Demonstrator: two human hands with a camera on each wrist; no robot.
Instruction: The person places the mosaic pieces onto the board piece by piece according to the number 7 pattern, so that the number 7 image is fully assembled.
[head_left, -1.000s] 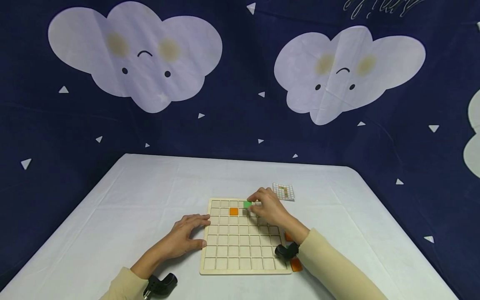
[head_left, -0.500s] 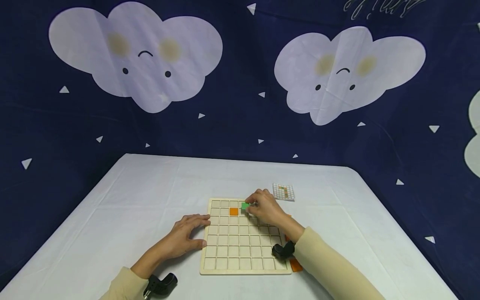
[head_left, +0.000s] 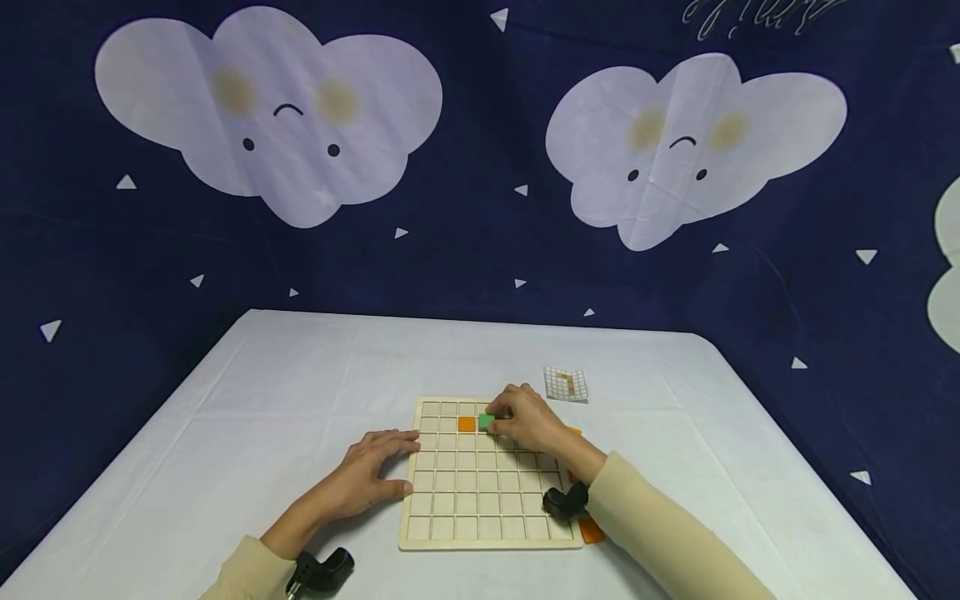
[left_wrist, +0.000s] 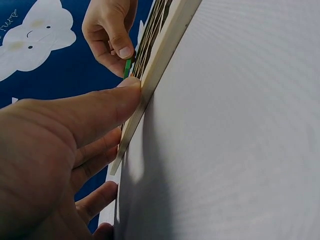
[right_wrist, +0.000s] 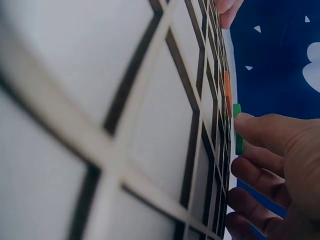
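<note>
A wooden grid board (head_left: 467, 482) lies flat on the white table. One orange square tile (head_left: 467, 424) sits in a cell of its second row from the back. My right hand (head_left: 525, 419) pinches a green square tile (head_left: 486, 422) between thumb and fingers, just right of the orange one. In the right wrist view the green tile (right_wrist: 238, 129) is close over the grid, its edge toward the camera. My left hand (head_left: 367, 473) rests at the board's left edge with fingers spread; its thumb (left_wrist: 112, 102) touches the rim in the left wrist view.
A small printed grid card (head_left: 566, 384) with coloured squares lies behind the board at the right. Orange tiles (head_left: 591, 531) lie along the board's right edge, partly hidden under the right forearm. A dark blue cloth with clouds hangs behind the table.
My right hand has brought the green tile slightly left and toward me, from the back row to beside the orange tile. The left hand has stayed put.
</note>
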